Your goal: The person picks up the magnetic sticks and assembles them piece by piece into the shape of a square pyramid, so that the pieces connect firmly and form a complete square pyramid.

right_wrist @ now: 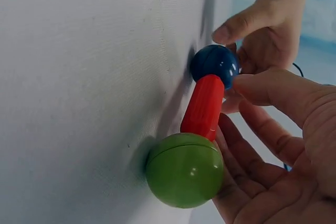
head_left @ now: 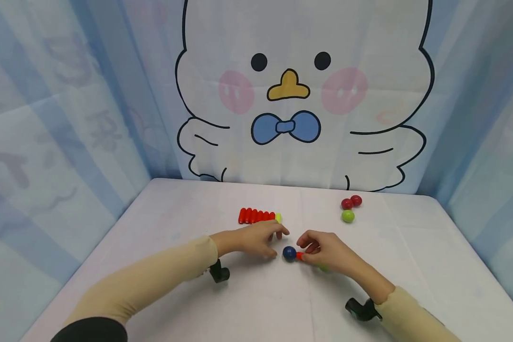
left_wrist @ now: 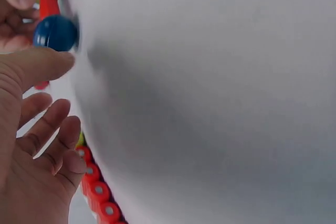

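Note:
A blue ball (head_left: 289,253), a red rod (right_wrist: 203,106) and a green ball (right_wrist: 185,171) form one joined piece low over the white tabletop. Around its red rod, my right hand (head_left: 329,251) has its thumb tip close to the blue ball. The right fingers lie loosely bent along the far side, partly hidden by the green ball. On the other side my left hand (head_left: 256,237) holds nothing. Its thumb points toward the blue ball, and its fingers are spread and relaxed, as the left wrist view (left_wrist: 44,145) also shows.
Beyond the left hand lies a row of red rods (head_left: 254,216) with a yellow-green rod (head_left: 278,218) at its right end. Two red balls (head_left: 347,204) and a loose green ball (head_left: 348,216) sit at the back right. Printed curtains (head_left: 290,156) surround the table.

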`<state>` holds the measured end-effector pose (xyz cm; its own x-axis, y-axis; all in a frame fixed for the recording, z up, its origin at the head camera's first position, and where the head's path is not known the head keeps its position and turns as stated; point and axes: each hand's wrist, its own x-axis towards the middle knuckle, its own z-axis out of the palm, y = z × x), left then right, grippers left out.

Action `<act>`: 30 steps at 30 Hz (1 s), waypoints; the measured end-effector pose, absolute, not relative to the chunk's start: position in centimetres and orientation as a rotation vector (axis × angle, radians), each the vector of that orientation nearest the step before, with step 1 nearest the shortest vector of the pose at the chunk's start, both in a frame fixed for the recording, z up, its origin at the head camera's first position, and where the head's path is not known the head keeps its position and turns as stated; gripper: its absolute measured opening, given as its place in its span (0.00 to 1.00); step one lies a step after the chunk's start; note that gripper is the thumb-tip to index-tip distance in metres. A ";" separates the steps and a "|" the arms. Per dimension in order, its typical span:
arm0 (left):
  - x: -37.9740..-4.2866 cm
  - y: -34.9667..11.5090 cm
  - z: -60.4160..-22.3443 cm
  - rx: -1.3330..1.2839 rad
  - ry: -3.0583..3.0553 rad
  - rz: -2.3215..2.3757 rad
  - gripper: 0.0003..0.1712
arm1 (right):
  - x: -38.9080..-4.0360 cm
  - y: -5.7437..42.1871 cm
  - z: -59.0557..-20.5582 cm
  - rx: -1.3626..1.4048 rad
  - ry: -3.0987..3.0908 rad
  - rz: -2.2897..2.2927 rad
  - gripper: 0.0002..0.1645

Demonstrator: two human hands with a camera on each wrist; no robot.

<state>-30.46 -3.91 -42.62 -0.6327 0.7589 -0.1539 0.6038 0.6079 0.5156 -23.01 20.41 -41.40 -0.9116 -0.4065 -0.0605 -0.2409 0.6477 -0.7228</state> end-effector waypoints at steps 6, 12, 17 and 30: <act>-31.8 -5.6 -42.3 1.028 2.539 0.628 0.26 | -23.2 19.6 -41.6 -0.520 2.639 -1.085 0.15; -33.3 -7.4 -42.3 0.994 2.625 0.616 0.19 | -23.3 19.2 -41.9 -0.458 2.652 -1.055 0.16; -34.2 -8.3 -41.9 0.914 2.710 0.659 0.18 | -23.3 19.1 -41.8 -0.447 2.673 -1.046 0.16; -34.8 -9.2 -41.1 0.558 2.955 0.591 0.14 | -23.7 19.6 -41.6 -0.328 2.675 -0.995 0.17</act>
